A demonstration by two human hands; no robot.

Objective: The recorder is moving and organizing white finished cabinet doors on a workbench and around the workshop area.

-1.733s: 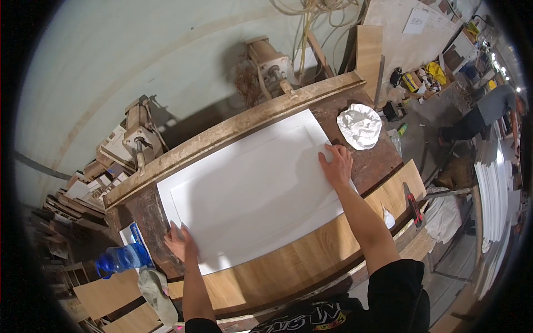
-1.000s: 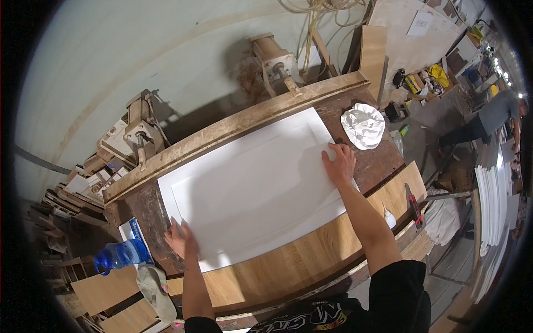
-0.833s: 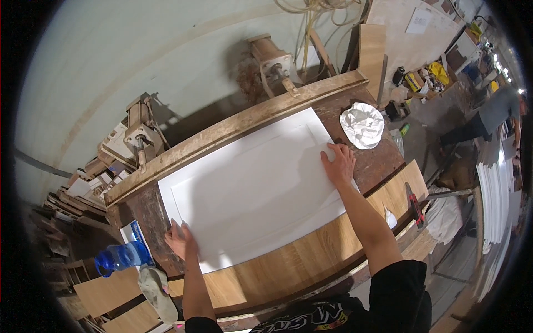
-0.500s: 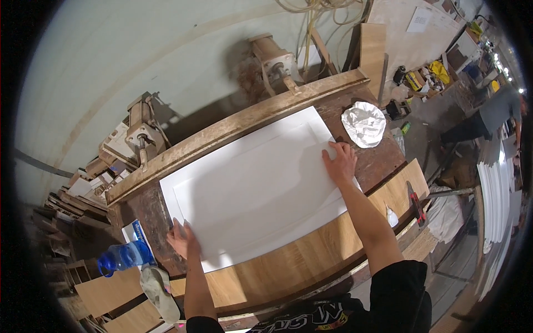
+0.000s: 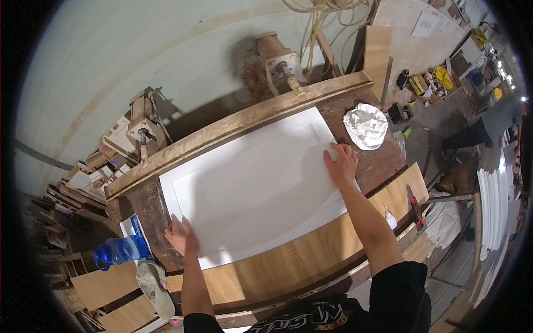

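A large white rectangular panel point(image 5: 261, 177) with a faint recessed border lies flat on the workbench, over a wood-grain board point(image 5: 294, 266). My left hand point(image 5: 182, 237) rests at the panel's left end, near its lower corner, thumb and fingers apart. At the right end, my right hand point(image 5: 341, 165) lies over the edge with the thumb on the panel and the fingers spread. Neither hand lifts the panel. My arms' shadow falls across it. A crumpled silvery-white round thing point(image 5: 365, 126) sits just beyond my right hand.
A dusty wooden rail point(image 5: 239, 127) with two clamp cylinders point(image 5: 277, 62) runs along the far side. A blue bottle point(image 5: 119, 250) stands left. A red utility knife point(image 5: 415, 208) and small white bottle point(image 5: 391, 219) lie right. A person point(image 5: 483, 125) is farther off.
The view has shifted slightly. Both hands keep their places at the panel's ends, and the panel lies much as before.
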